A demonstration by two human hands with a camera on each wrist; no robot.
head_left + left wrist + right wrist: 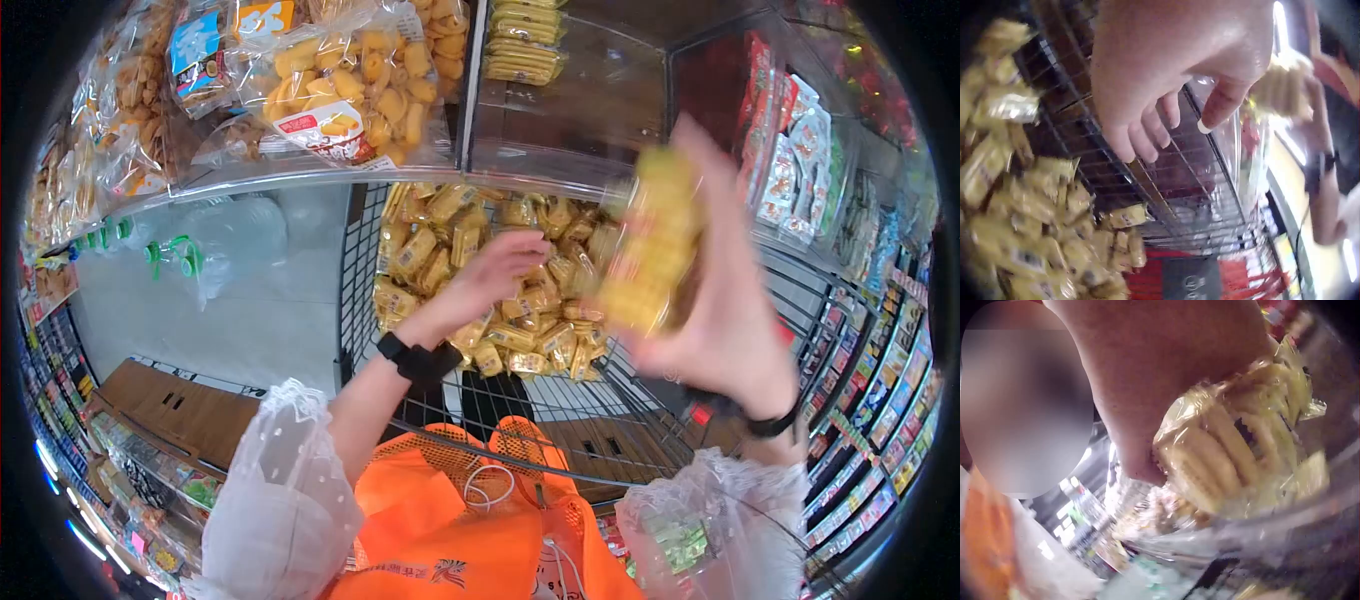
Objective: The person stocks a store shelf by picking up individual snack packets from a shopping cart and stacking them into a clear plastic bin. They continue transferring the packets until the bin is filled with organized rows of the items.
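My right hand (735, 335), blurred in the head view, grips several yellow-wrapped snack packets (655, 240) in a row, raised over the right side of the shopping cart. Close up in the right wrist view, finger-shaped pastries (1207, 456) show through the shiny wrappers. Below, a heap of similar wrapped snack packets (530, 335) fills much of the wire cart (355, 270). Over this heap my left hand (495, 270) hovers with loosely bent fingers and holds nothing. The left wrist view shows its thumb (1222, 106) apart from the fingers.
A brown shelf bin (590, 115) stands beyond the cart, with a row of yellow packets (525, 40) at its left. Bags of puffed snacks (350, 90) lie further left, and red and white packs (800, 160) stand to the right. Plastic bottles (235, 240) are on the floor.
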